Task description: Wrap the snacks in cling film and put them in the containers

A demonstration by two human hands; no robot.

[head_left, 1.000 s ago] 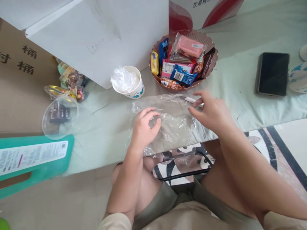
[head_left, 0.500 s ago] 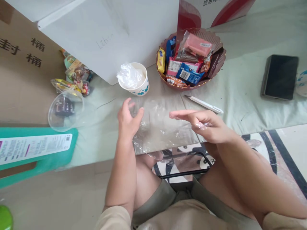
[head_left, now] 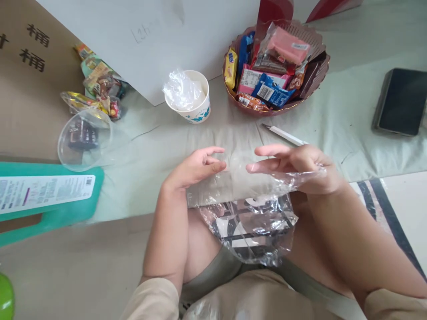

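Clear film point(head_left: 250, 240) runs from right hand point(head_left: 308, 161) down-left past bench point(head_left: 133, 189) edge; left hand point(head_left: 191, 169) nearby, grip apart; right grip: can't tell.

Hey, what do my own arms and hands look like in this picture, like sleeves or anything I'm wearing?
Both arms wear short, plain beige sleeves that end near the elbows. Below them the forearms are bare. Your left hand and right hand are ungloved, with no watch or bracelet visible.
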